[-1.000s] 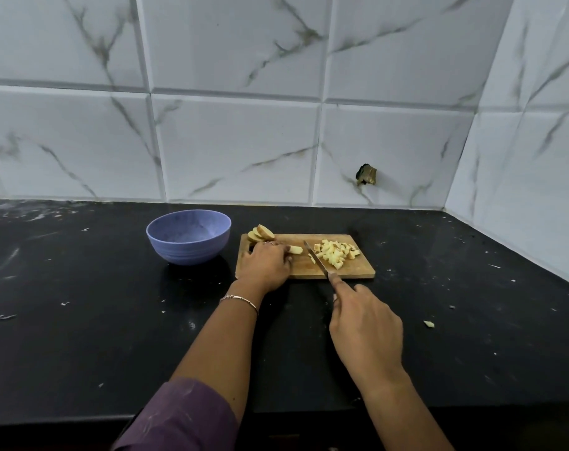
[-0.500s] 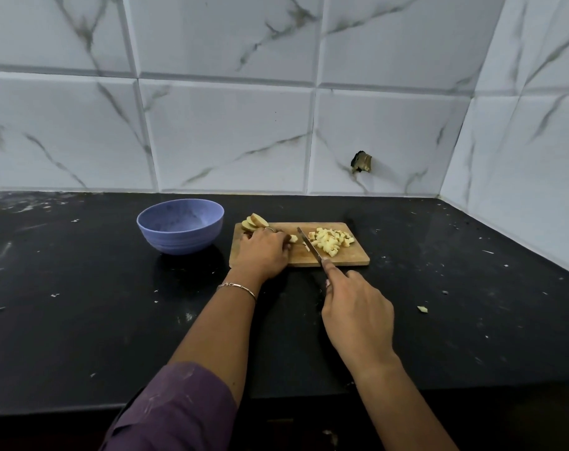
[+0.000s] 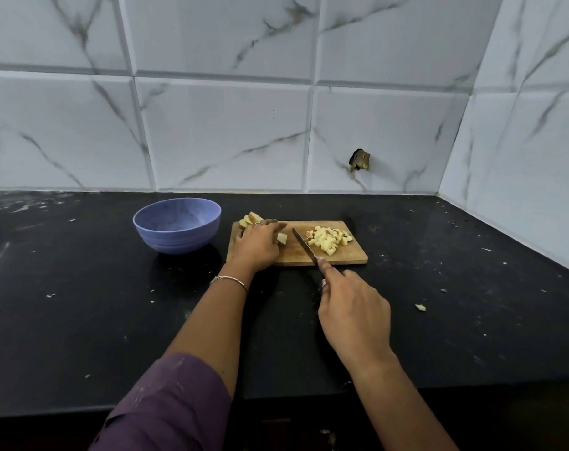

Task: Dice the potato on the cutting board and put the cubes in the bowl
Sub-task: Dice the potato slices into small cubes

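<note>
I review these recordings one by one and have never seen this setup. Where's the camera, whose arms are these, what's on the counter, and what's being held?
No machine here: a person works with bare hands, and the one camera sits on their head, looking forward and down. On the black counter lies a wooden cutting board with a pile of potato cubes on its right part and potato slices at its far left corner. A blue bowl stands left of the board; no cubes show in it. The left hand holds a potato piece down; the right hand grips a knife, blade over the board.
</note>
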Demonstrator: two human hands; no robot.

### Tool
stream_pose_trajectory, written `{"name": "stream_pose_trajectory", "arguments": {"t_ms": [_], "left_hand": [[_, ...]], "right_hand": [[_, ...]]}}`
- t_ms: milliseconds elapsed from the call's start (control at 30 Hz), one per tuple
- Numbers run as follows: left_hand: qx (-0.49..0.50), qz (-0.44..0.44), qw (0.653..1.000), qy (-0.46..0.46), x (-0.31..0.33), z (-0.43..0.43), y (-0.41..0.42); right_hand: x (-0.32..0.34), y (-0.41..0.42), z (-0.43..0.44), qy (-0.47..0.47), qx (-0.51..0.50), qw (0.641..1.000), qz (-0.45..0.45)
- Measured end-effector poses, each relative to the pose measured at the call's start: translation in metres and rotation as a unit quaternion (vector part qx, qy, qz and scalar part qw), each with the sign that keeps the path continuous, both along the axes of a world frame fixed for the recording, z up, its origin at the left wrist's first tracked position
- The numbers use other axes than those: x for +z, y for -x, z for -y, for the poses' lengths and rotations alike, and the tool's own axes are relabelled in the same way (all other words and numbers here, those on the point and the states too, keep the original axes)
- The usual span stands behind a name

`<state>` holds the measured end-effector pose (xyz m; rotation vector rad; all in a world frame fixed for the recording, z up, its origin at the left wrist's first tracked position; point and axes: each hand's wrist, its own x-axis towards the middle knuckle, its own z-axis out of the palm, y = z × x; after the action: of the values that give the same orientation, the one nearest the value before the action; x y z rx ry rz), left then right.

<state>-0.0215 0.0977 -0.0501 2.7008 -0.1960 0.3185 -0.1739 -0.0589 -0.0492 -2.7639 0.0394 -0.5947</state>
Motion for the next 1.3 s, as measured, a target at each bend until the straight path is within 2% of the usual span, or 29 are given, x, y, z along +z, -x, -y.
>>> {"name": "stream_pose_trajectory", "arguments": {"t_ms": [67,167,367,533,867,1300], "left_hand": [[-0.003,-0.059,0.998,0.029,0.000,-0.001,-0.007],[0.006,-0.090,0.995,0.043,-0.004,-0.002,-0.016],[-0.015,-0.071,0.991,0.108,0.002,-0.004,-0.012],[-0.026,-0.053,0.991,0.123,0.002,-0.006,-0.012],[0.031,0.048,0.998,0.030,0.008,-0.004,0.005],[0.078,0.046,0.992,0.089,0.009,-0.008,0.013]], "right_hand": [[0.000,0.000,-0.001,0.003,-0.001,1.000,-0.004],[0.000,-0.001,0.000,0.004,-0.001,1.000,-0.004],[-0.001,-0.001,0.000,0.003,0.003,1.000,-0.007],[-0.001,-0.001,0.000,0.007,0.003,1.000,-0.004],[-0.001,-0.001,-0.001,0.003,0.000,1.000,0.003],[-0.002,0.003,0.001,-0.021,0.011,0.999,0.022]]}}
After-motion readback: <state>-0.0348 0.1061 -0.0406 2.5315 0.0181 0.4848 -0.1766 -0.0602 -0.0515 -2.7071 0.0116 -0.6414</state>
